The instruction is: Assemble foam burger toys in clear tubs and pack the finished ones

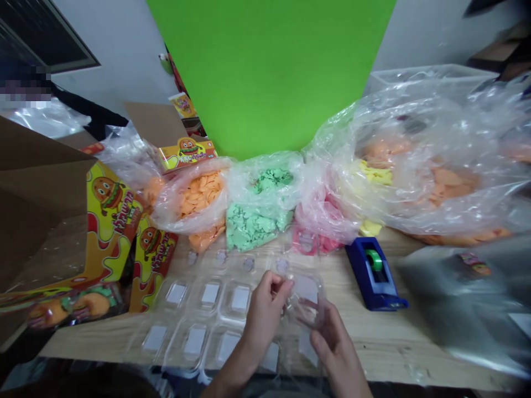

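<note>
Lot: your left hand [264,315] and right hand [333,344], held apart, gripped one clear tray [306,301] above the table [373,345]; further trays [209,294] lay alongside, tape dispenser [375,273] nearby.

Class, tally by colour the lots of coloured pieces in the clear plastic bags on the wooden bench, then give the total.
Orange lots: 2
Green lot: 1
Pink lot: 1
Yellow lot: 1
Total: 5
</note>
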A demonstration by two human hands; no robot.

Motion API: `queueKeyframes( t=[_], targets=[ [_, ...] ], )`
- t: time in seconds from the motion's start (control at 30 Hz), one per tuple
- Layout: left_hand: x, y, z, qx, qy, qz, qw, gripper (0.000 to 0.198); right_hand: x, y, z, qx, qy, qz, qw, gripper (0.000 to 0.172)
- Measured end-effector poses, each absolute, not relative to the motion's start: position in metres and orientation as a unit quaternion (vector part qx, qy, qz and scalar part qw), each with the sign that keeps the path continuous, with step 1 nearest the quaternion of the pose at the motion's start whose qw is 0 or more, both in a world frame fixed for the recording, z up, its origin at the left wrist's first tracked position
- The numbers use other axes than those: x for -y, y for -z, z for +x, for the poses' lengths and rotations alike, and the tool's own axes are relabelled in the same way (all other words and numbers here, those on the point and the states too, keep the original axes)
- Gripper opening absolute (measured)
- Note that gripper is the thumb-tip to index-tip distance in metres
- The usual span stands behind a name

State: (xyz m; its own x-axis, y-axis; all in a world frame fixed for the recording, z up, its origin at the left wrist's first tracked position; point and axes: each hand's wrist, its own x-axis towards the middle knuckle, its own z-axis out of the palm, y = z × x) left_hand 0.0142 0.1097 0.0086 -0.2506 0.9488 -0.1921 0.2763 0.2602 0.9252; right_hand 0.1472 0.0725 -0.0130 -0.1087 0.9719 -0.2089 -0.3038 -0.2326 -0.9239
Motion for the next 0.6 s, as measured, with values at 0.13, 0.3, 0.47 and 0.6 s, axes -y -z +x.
queueKeyframes(
  t=[0.13,0.3,0.47,0.6],
  targets=[
    [-0.104,-0.006,0.018,-0.658,-0.317,0.601,0.324,0.016,-0.080,0.027,0.174,0.381,-0.592,-0.565,0.431,0.042],
    [-0.092,0.013,0.012,-0.604,-0.167,0.763,0.158,0.029,-0.081,0.052,0.196,0.404,-0.529,-0.642,0.380,0.054],
    [-0.083,0.045,0.002,-0.624,-0.085,0.777,0.003,0.041,-0.083,0.068,0.170,0.583,-0.330,-0.644,0.369,0.045],
    [-0.087,0.051,-0.008,-0.600,-0.120,0.790,-0.045,0.031,-0.092,0.054,0.169,0.606,-0.259,-0.650,0.379,0.043]
  ],
)
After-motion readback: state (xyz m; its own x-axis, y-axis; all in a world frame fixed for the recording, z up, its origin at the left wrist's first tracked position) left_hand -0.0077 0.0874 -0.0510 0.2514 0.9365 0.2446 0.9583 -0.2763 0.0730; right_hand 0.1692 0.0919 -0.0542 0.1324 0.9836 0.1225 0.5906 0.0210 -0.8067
